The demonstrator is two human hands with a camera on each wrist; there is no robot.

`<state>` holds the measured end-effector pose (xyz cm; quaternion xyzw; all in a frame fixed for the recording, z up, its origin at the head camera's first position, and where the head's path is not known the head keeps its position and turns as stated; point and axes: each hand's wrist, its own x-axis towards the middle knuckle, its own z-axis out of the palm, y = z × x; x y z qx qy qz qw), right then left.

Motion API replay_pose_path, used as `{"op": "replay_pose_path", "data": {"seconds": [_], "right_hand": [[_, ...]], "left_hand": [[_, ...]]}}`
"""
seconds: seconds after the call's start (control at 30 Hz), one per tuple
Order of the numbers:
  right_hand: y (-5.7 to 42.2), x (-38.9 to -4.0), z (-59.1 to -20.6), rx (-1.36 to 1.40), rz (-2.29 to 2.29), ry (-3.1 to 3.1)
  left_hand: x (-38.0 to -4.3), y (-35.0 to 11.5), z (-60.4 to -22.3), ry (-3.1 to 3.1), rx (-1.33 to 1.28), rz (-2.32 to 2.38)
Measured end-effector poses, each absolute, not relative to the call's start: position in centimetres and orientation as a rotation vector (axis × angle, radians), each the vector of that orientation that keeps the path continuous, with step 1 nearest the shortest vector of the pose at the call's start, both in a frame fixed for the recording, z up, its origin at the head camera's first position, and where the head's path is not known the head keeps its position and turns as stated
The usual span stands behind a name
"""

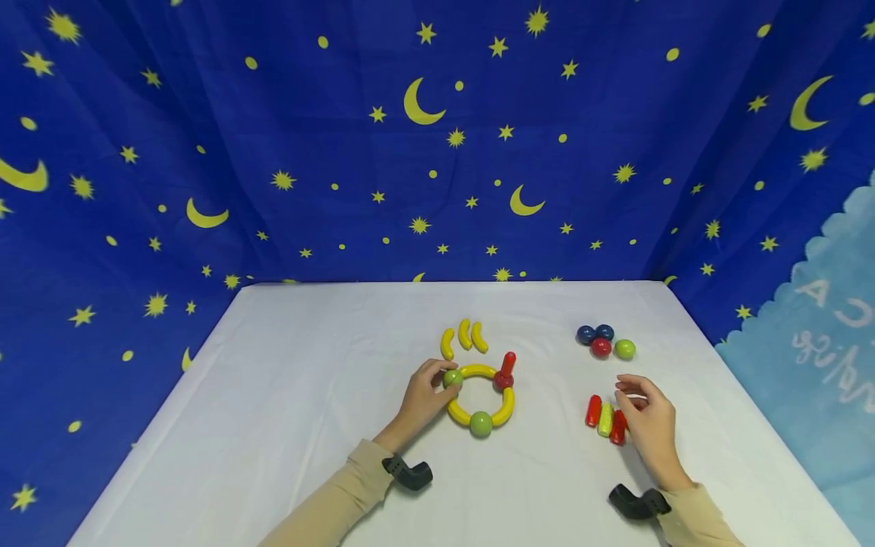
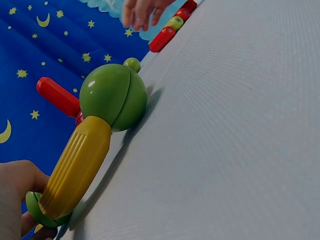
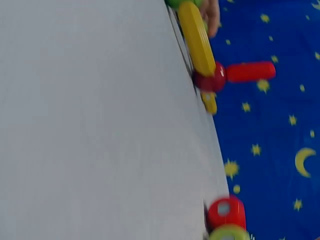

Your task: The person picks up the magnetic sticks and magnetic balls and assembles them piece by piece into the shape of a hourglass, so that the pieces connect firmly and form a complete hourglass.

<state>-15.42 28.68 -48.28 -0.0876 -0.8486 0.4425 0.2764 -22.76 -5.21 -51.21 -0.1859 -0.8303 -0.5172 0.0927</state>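
On the white table, a ring of curved yellow rods (image 1: 504, 408) is joined by balls, with a green ball (image 1: 481, 424) at the front. A straight red rod (image 1: 508, 363) stands up from the ring's red ball (image 1: 503, 381). At the ring's left side, my left hand (image 1: 422, 395) pinches another green ball (image 1: 453, 378) between thumb and fingers. My right hand (image 1: 649, 422), its fingers loosely bent and holding nothing, hovers beside the short straight rods: a red rod (image 1: 593, 411), a yellow-green rod (image 1: 605, 419) and a second red rod (image 1: 618, 428) partly behind the hand.
Behind the ring lie three loose curved yellow rods (image 1: 465, 334). Toward the back right sit two dark blue balls (image 1: 585, 335), a loose red ball (image 1: 601, 348) and a loose green ball (image 1: 625, 349). A blue star-patterned cloth (image 1: 437, 167) hangs behind the table.
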Motion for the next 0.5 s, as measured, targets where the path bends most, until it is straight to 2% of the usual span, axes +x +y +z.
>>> {"op": "replay_pose_path", "data": {"seconds": [0.3,0.5], "right_hand": [[31.2,-13.8,-49.0,-0.49,1.083,-2.457],[31.8,-13.8,-49.3,-0.564,1.046,-2.502]], "left_hand": [[-22.7,-5.2,-51.1,-2.484,-0.545,-1.526],[-22.6,-5.2,-51.0,-2.478,-0.555,-1.52]]}}
